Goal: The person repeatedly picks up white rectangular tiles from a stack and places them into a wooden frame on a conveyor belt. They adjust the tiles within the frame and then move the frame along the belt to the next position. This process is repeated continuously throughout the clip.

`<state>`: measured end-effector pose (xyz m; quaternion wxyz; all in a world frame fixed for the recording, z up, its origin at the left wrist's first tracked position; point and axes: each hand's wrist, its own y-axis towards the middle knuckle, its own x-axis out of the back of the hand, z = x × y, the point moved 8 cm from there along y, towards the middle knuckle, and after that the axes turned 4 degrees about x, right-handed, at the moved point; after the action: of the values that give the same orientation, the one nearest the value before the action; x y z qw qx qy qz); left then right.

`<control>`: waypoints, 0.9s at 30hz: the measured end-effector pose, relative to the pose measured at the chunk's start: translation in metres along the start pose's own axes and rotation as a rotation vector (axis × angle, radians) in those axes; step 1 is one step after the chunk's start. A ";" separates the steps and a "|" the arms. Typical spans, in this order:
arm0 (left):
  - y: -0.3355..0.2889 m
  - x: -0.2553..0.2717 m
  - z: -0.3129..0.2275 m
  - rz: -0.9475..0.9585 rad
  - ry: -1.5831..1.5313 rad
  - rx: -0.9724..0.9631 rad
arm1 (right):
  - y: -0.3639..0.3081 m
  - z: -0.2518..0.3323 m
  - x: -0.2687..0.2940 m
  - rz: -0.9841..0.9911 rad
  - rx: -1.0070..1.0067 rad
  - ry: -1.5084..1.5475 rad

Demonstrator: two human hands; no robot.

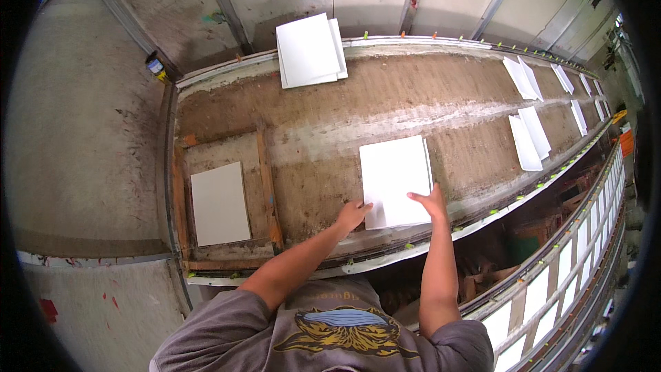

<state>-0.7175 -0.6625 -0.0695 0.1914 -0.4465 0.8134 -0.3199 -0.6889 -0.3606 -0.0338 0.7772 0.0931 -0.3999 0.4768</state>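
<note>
We press our left hand (pixel 352 213) and right hand (pixel 432 202), fingers spread flat, on one white tile stack (pixel 394 179) at centre frame; one second stack (pixel 310 50) upper centre, one grey tile (pixel 219 203) lower left.

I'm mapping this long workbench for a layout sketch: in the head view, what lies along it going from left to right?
Small can at the bench's far-left corner → single pale tile → far stack of white sheets → left hand → right hand on the near white stack → paired white sheets further along.
</note>
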 end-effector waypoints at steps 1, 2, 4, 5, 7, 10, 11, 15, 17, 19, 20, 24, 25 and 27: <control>-0.004 -0.001 -0.006 0.019 -0.023 0.028 | 0.002 0.004 0.001 0.030 0.075 0.058; -0.014 0.000 -0.011 0.032 -0.049 0.060 | 0.000 0.016 0.002 0.051 0.057 0.173; -0.016 0.008 -0.019 -0.004 -0.146 0.058 | -0.004 0.057 0.016 0.063 0.141 0.192; -0.013 0.011 -0.021 -0.043 -0.216 0.024 | -0.002 0.075 0.021 0.063 0.180 0.198; -0.010 0.025 -0.036 -0.151 -0.299 -0.055 | 0.016 0.100 0.018 0.018 0.119 0.447; 0.030 0.062 -0.031 -0.311 -0.314 -0.241 | 0.087 0.098 -0.012 -0.145 0.092 0.703; 0.035 0.065 -0.033 -0.308 -0.323 -0.254 | 0.116 0.091 -0.023 -0.219 0.090 0.769; 0.026 0.090 -0.035 -0.316 -0.347 -0.211 | 0.179 0.139 -0.071 -0.262 -0.147 1.137; 0.017 0.099 -0.028 -0.332 -0.352 -0.155 | 0.208 0.153 -0.094 -0.312 -0.231 1.274; 0.006 0.109 -0.021 -0.377 -0.357 -0.107 | 0.228 0.169 -0.115 -0.293 -0.274 1.302; 0.003 0.111 -0.022 -0.372 -0.332 -0.084 | 0.246 0.166 -0.125 -0.238 -0.248 1.373; 0.005 0.116 -0.012 -0.352 -0.298 -0.080 | 0.277 0.142 -0.168 -0.024 -0.299 1.154; 0.009 0.119 -0.007 -0.356 -0.312 -0.104 | 0.268 0.143 -0.178 0.011 -0.332 1.064; 0.010 0.127 -0.004 -0.423 -0.257 -0.176 | 0.238 0.150 -0.187 -0.036 -0.198 0.886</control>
<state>-0.7933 -0.7645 -0.0769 0.1826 -0.6584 0.6958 -0.2217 -1.0051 -0.4384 -0.1231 0.8868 -0.1876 -0.0704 0.4165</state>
